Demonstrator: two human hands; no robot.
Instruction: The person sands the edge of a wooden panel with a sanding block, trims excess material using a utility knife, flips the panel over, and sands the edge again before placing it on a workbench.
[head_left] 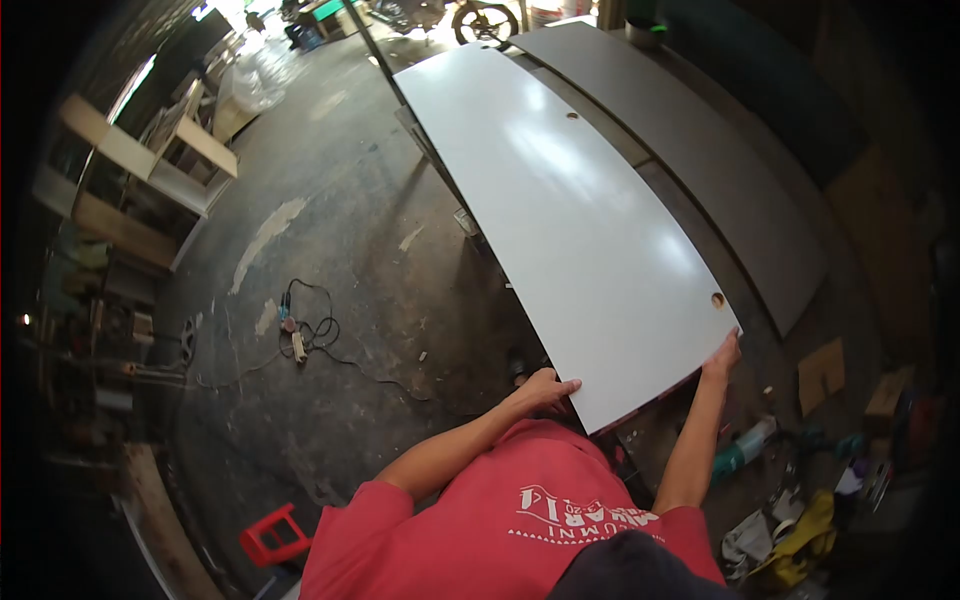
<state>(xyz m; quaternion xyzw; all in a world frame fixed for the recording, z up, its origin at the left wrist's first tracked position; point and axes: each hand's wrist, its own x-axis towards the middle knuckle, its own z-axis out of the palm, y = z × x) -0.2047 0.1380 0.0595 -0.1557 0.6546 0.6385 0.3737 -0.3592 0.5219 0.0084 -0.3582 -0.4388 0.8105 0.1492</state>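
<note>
A long white board (590,220) with two small round holes near its right edge stretches away from my body. My left hand (548,390) grips its near left corner, with the thumb on the top face and the other fingers hidden below. At the near right corner, my right hand (722,357) holds the edge, its fingertips close to one hole. What supports the board underneath is mostly hidden.
A second, greyish board (690,130) lies to the right. Cables with a power strip (299,347) are on the floor at left, near a red stool (275,535). A teal power tool (742,447), cardboard (821,376) and yellow cloth (805,540) lie at right.
</note>
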